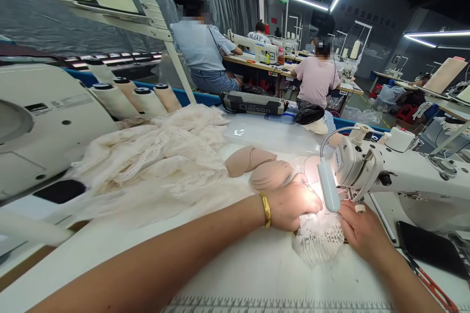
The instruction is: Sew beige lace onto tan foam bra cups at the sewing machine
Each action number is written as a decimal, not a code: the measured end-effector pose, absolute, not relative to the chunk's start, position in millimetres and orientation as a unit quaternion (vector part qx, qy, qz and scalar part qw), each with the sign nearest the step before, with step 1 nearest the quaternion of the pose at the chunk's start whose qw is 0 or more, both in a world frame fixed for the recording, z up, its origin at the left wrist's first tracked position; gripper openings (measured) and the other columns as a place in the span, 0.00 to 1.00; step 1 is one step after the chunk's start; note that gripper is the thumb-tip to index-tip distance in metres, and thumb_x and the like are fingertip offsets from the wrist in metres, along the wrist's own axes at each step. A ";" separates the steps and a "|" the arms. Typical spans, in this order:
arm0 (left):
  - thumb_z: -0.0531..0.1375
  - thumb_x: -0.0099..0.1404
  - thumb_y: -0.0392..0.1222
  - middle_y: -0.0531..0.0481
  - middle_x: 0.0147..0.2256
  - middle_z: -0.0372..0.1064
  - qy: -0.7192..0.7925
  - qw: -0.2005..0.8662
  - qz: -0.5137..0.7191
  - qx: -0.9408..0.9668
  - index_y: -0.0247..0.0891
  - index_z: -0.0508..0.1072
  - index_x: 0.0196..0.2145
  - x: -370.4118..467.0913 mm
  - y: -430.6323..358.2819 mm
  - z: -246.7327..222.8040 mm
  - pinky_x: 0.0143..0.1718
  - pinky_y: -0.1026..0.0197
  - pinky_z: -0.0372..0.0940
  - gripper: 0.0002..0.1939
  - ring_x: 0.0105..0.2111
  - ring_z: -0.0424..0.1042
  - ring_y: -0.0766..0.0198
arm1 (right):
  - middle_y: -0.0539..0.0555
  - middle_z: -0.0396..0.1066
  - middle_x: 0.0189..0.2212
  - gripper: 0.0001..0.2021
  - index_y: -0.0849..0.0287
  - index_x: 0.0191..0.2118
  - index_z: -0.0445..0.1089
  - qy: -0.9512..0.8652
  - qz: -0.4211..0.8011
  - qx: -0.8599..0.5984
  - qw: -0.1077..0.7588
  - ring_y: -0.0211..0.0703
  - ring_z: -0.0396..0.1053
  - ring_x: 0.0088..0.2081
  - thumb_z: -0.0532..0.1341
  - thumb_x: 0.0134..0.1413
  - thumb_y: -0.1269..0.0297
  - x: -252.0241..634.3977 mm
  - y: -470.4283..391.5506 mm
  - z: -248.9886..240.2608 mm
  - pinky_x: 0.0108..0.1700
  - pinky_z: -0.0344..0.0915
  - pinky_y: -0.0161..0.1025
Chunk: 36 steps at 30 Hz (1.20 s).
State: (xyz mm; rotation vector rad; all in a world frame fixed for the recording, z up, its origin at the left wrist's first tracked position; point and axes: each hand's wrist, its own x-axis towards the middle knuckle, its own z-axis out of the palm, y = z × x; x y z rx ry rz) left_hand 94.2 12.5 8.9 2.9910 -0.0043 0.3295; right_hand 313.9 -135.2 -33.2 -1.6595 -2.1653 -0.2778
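White lace fabric (319,242) lies under the lit lamp (329,188), at the needle end of a white sewing machine (400,168). My left hand (295,203), below a gold bracelet, has its fingers curled down on the fabric's left and upper part. On the right edge of the lace, beside the needle area, rests my right hand (362,227), its fingers bent and partly hidden by the lamp and machine. Beige moulded cups (271,174) sit just beyond my left hand. A pale pink cup piece (311,168) is partly behind the lamp.
A heap of cream lace (147,156) covers the left of the table. Thread cones (117,100) stand behind it. A black phone (431,249) and red-handled scissors (433,286) lie at right; a ruler strip (282,304) runs along the front. Other people sit at machines beyond.
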 end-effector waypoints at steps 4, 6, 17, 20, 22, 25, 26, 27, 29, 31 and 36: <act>0.58 0.43 0.26 0.54 0.29 0.73 0.006 0.102 0.103 0.989 0.39 0.67 0.24 96.8 19.0 5.3 0.52 0.48 0.56 0.11 0.33 0.70 0.59 | 0.58 0.76 0.39 0.14 0.55 0.50 0.70 -0.755 -0.152 -0.582 0.260 0.53 0.71 0.40 0.51 0.66 0.74 314.0 -133.4 -28.3 0.40 0.70 0.47; 0.58 0.43 0.26 0.54 0.28 0.73 0.012 0.108 0.108 0.988 0.39 0.66 0.23 97.7 21.4 3.3 0.52 0.48 0.56 0.10 0.32 0.70 0.60 | 0.58 0.76 0.41 0.14 0.55 0.50 0.70 -0.749 -0.144 -0.584 0.278 0.53 0.73 0.43 0.52 0.67 0.74 314.1 -131.7 -27.8 0.41 0.72 0.47; 0.59 0.48 0.26 0.53 0.34 0.77 0.020 0.105 0.081 0.991 0.40 0.72 0.30 91.1 18.4 3.9 0.55 0.48 0.57 0.12 0.33 0.71 0.60 | 0.57 0.77 0.39 0.12 0.55 0.49 0.70 -0.743 -0.116 -0.583 0.308 0.52 0.75 0.42 0.52 0.67 0.72 310.8 -134.3 -28.6 0.42 0.74 0.48; 0.62 0.53 0.29 0.53 0.38 0.77 0.032 0.094 0.082 0.992 0.41 0.74 0.34 85.2 14.9 5.7 0.57 0.46 0.55 0.11 0.37 0.72 0.58 | 0.56 0.76 0.43 0.13 0.53 0.52 0.68 -0.767 -0.089 -0.559 0.302 0.50 0.73 0.43 0.52 0.68 0.71 306.1 -140.3 -22.7 0.44 0.71 0.46; 0.64 0.57 0.36 0.48 0.40 0.75 0.068 0.059 0.090 0.992 0.42 0.76 0.36 82.8 8.3 6.0 0.55 0.44 0.56 0.07 0.41 0.72 0.52 | 0.56 0.75 0.46 0.13 0.53 0.56 0.66 -0.799 -0.066 -0.525 0.284 0.51 0.72 0.47 0.55 0.69 0.67 300.3 -143.0 -19.3 0.48 0.69 0.47; 0.64 0.60 0.47 0.40 0.40 0.73 0.133 -0.001 0.079 0.988 0.38 0.76 0.38 83.5 -7.3 6.0 0.48 0.42 0.59 0.11 0.41 0.70 0.45 | 0.55 0.75 0.43 0.12 0.53 0.54 0.66 -0.822 -0.036 -0.516 0.237 0.52 0.70 0.48 0.59 0.68 0.60 291.3 -142.3 -21.4 0.48 0.66 0.46; 0.64 0.60 0.49 0.38 0.39 0.72 0.144 -0.010 0.069 0.987 0.36 0.75 0.38 84.6 -12.8 6.4 0.46 0.42 0.60 0.14 0.40 0.69 0.45 | 0.55 0.74 0.40 0.10 0.54 0.52 0.68 -0.819 -0.035 -0.527 0.224 0.51 0.70 0.45 0.59 0.69 0.60 289.5 -140.8 -24.2 0.45 0.66 0.44; 0.64 0.60 0.51 0.37 0.39 0.71 0.148 -0.013 0.058 0.987 0.35 0.75 0.38 85.6 -17.7 7.3 0.45 0.42 0.60 0.16 0.39 0.69 0.45 | 0.54 0.73 0.36 0.07 0.54 0.49 0.69 -0.814 -0.041 -0.539 0.213 0.49 0.69 0.42 0.57 0.70 0.62 288.7 -139.2 -27.5 0.41 0.64 0.42; 0.64 0.60 0.52 0.38 0.38 0.71 0.147 -0.001 0.040 0.988 0.34 0.74 0.38 86.7 -24.1 10.7 0.44 0.44 0.61 0.18 0.38 0.69 0.46 | 0.53 0.70 0.31 0.10 0.55 0.42 0.70 -0.807 -0.070 -0.550 0.202 0.47 0.67 0.36 0.52 0.71 0.69 290.4 -136.3 -33.6 0.36 0.60 0.40; 0.66 0.58 0.53 0.40 0.39 0.70 0.139 0.027 0.027 0.990 0.35 0.73 0.38 85.6 -25.3 16.0 0.43 0.46 0.61 0.18 0.38 0.68 0.48 | 0.53 0.68 0.30 0.13 0.56 0.37 0.70 -0.800 -0.091 -0.558 0.200 0.47 0.65 0.34 0.50 0.70 0.71 295.7 -135.3 -36.0 0.34 0.59 0.40; 0.71 0.54 0.53 0.45 0.43 0.70 0.089 0.094 -0.005 0.992 0.38 0.72 0.36 77.7 -16.3 27.2 0.40 0.53 0.59 0.20 0.40 0.68 0.51 | 0.56 0.73 0.39 0.12 0.55 0.42 0.72 -0.763 -0.059 -0.597 0.241 0.50 0.68 0.41 0.51 0.71 0.69 312.7 -140.4 -25.2 0.43 0.65 0.43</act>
